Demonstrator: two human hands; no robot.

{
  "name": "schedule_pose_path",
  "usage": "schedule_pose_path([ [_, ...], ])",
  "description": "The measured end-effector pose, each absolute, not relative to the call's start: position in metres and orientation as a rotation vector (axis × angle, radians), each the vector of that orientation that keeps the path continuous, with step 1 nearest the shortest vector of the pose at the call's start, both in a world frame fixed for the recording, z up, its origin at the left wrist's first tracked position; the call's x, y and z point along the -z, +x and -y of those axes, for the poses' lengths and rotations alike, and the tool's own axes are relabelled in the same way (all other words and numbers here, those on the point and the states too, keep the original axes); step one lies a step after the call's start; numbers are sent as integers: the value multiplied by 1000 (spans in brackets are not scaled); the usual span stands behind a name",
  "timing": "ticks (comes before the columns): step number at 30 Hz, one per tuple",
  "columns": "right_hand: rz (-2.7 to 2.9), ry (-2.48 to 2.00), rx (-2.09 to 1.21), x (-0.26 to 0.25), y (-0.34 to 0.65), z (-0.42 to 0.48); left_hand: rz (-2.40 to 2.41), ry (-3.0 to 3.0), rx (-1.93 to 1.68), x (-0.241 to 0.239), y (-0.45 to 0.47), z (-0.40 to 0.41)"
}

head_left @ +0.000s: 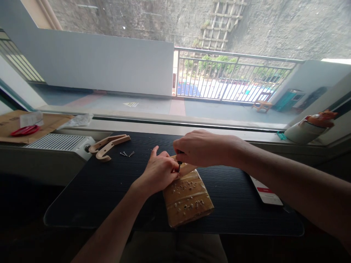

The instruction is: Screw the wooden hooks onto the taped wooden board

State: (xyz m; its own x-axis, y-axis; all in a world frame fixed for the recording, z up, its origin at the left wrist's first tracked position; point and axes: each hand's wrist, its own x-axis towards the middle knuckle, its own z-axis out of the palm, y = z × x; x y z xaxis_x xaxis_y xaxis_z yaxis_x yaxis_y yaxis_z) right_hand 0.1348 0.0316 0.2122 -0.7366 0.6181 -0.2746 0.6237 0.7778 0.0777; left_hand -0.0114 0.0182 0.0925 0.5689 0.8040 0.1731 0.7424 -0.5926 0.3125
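Note:
A tape-wrapped brown block (189,199) with many small holes in its top lies near the table's front edge. Across its far end rests a light wooden piece (188,169), probably a hook like those at the left; the hands cover much of it. My left hand (161,171) is closed on this piece, its thumb sticking up. Above it, my right hand (196,148) grips a screwdriver (179,166), its tip pointing down at the wood beside my left fingertips. The contact at the tip is too small to make out.
Wooden hooks (108,146) and several screws (127,154) lie on the dark table (109,201), left of my hands. A phone (267,191) lies under my right forearm. Red scissors (25,130) sit on cardboard at far left. The window sill holds a pot (304,129).

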Motion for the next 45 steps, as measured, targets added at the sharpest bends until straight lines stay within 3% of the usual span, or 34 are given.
schedule_pose_path([
  [20,-2747,1048,100,-210,139,-32,-1295,2610,-398,-97,-12,-16],
  [30,-2797,1097,156,-203,146,-30,-1746,1920,-1087,-68,-62,23],
  [36,-2879,1030,238,-202,148,-29,-1480,1516,-1140,-42,-54,27],
  [45,-2926,1116,276,-191,157,-27,-1528,1688,-1101,-43,-46,17],
])
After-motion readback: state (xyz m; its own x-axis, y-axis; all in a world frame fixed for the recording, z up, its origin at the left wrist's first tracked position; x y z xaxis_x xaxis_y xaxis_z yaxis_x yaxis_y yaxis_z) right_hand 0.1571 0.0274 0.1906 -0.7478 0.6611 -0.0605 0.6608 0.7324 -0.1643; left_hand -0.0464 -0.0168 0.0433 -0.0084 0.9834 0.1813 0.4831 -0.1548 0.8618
